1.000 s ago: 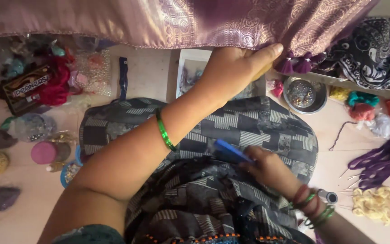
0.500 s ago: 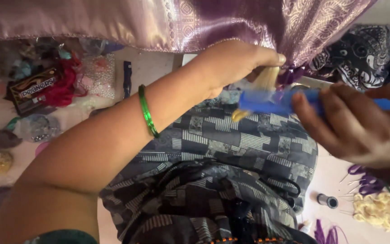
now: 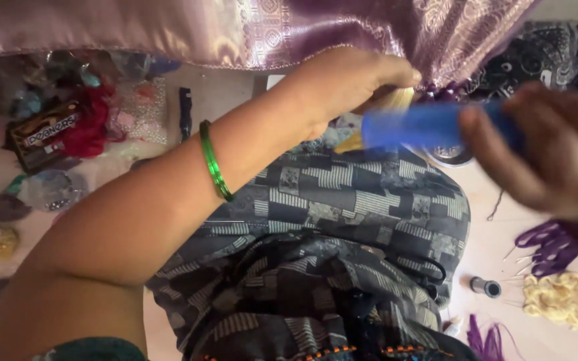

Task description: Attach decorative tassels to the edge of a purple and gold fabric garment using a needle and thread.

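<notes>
Left hand [image 3: 349, 83] pinches fabric edge [image 3: 342, 40]; right hand [image 3: 543, 154] grips comb [image 3: 429, 125].

A home craft corner: floor strewn with thread bundles [image 3: 551, 242], a spool [image 3: 486, 287], bead packets [image 3: 135, 110], purple brocade cloth [image 3: 249, 27].

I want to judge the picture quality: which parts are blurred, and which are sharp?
Head view: the right hand and its blue tool are smeared by motion blur; the left hand, green bangle and patterned grey cloth look sharper; lighting is soft.
</notes>
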